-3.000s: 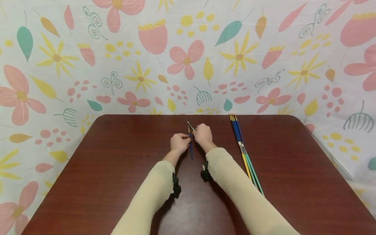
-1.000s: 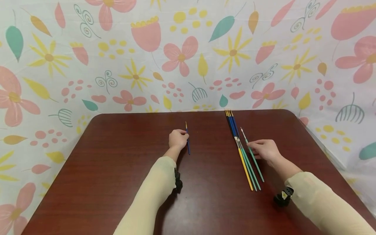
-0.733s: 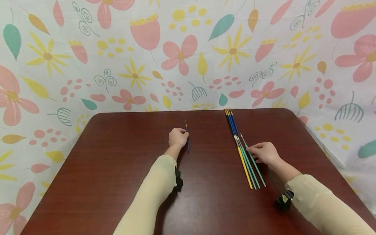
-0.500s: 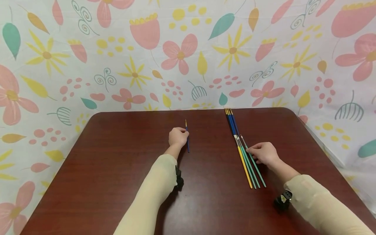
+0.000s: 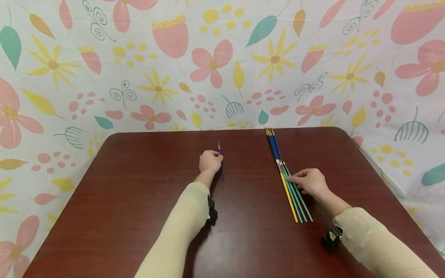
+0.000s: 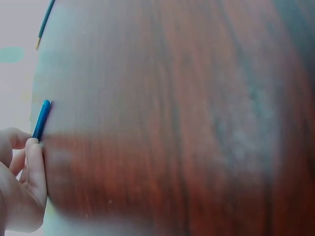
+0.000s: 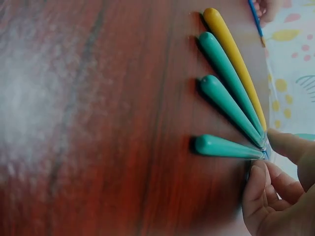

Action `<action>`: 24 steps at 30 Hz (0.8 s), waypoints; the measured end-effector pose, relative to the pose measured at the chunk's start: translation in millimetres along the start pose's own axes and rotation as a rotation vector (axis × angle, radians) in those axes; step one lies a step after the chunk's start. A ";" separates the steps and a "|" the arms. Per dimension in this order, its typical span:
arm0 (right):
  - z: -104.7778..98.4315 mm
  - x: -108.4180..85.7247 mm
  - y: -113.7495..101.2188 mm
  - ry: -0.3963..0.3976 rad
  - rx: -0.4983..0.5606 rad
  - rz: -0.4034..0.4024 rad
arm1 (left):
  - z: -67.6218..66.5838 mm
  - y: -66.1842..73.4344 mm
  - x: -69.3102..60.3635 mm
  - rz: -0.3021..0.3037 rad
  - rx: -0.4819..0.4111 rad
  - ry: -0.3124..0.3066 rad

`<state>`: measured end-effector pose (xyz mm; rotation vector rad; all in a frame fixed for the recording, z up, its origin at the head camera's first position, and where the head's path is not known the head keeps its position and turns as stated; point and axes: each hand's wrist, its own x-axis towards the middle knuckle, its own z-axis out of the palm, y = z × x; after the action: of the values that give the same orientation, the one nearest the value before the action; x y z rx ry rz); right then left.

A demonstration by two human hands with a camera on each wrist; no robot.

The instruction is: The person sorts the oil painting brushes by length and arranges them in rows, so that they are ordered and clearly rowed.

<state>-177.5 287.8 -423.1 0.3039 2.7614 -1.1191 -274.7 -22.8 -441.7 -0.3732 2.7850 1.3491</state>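
Observation:
In the head view, my left hand [image 5: 210,160] pinches a thin blue paintbrush [image 5: 223,172], its tip pointing to the back edge. Its blue handle end [image 6: 42,120] sticks out past the fingers in the left wrist view. My right hand [image 5: 312,182] has its thumb and fingers at the upper part of a green paintbrush [image 5: 306,209], the rightmost of a row. Its rounded end [image 7: 206,145] rests low on the table in the right wrist view. Beside it lie two more green paintbrushes [image 7: 231,104] and a yellow paintbrush [image 5: 289,199], fanned out.
Several blue paintbrushes [image 5: 273,144] lie beyond the green and yellow ones, tips reaching the back edge. Everything lies on a dark reddish-brown table [image 5: 139,193]. Behind it hangs a flower-printed cloth [image 5: 121,65].
My right hand left the blue brush by my left hand and carried the green paintbrush right, then drew it leftward against the others. My left hand stays about where it was, holding the blue paintbrush.

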 end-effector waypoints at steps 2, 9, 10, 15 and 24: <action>0.6 -0.4 -0.6 0.007 -0.013 0.000 | 0.5 0.5 -0.2 -0.003 0.004 0.003; 3.0 -3.9 -2.9 0.015 -0.033 -0.016 | 4.0 2.4 -0.6 -0.011 0.041 0.038; 3.2 -4.4 -3.0 0.014 -0.033 -0.017 | 4.6 3.0 -0.9 -0.013 0.049 0.044; 3.7 -5.5 -2.5 0.015 -0.028 -0.024 | 7.1 8.3 -2.1 -0.011 0.087 0.063; 2.7 -4.2 -0.2 0.021 -0.001 -0.037 | 11.2 18.0 0.1 0.007 0.217 0.060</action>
<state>-173.3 285.2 -424.0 0.2673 2.7968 -1.1293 -279.8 -3.4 -434.8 -0.4012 2.9443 1.0375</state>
